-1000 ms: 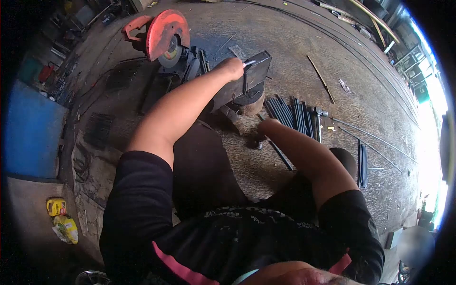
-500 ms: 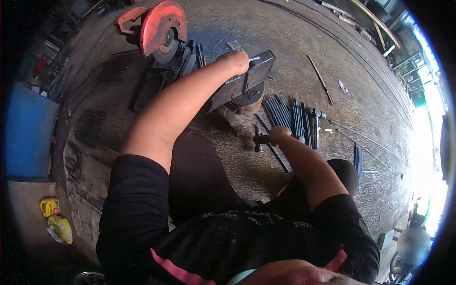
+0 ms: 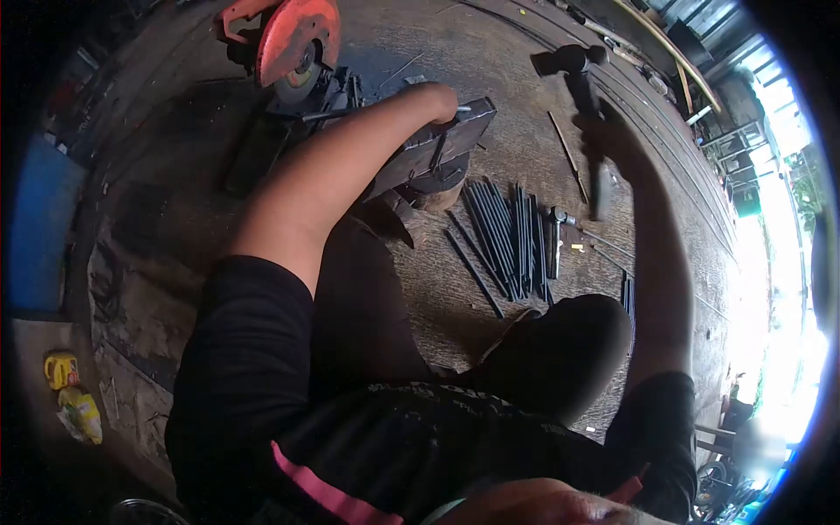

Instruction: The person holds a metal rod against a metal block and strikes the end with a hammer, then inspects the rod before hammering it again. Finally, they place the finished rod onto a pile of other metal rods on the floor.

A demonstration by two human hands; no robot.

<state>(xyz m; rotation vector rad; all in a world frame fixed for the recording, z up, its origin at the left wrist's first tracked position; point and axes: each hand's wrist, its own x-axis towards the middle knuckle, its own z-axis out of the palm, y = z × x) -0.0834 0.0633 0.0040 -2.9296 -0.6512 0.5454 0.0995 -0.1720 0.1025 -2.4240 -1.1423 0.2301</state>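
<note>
My left hand [image 3: 437, 102] is closed round a thin metal rod [image 3: 465, 111], whose end shows past the fingers over a dark metal block [image 3: 464, 140]. That block rests on a round wooden stump [image 3: 442, 191]. High on the right, my right hand [image 3: 608, 140] grips a hammer [image 3: 582, 83], its dark head up and its handle running down through the fist. Several dark metal rods [image 3: 503, 232] lie in a loose bundle on the floor before my knees. Beside them lies a second hammer [image 3: 556, 236].
A red cut-off saw [image 3: 302, 44] stands beyond my left arm. Long thin bars [image 3: 652, 118] lie along the floor at the upper right. Yellow packages [image 3: 70, 394] and a blue panel [image 3: 44, 227] are at the far left. A thin stick [image 3: 569, 153] lies behind the rods.
My right hand has swung the hammer up and away to the right, from low over the rods. The left hand stays at the block, and the camera view has shifted slightly.
</note>
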